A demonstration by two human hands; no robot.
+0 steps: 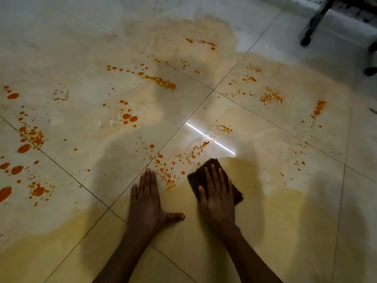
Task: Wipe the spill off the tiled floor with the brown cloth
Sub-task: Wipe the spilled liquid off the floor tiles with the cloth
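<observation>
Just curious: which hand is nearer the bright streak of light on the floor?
The right hand. It presses the brown cloth just below the light streak; the left hand lies flat on the floor further left.

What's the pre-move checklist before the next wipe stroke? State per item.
1. Right hand flat on brown cloth: ok.
2. Cloth flat on the tiled floor: ok.
3. Left hand braced on the floor, off the cloth: ok.
4. Orange spill ahead of the cloth cleared: not ok.
5. Chair legs far from the stroke path: ok.
6. Cloth saturation: cannot tell.
</observation>
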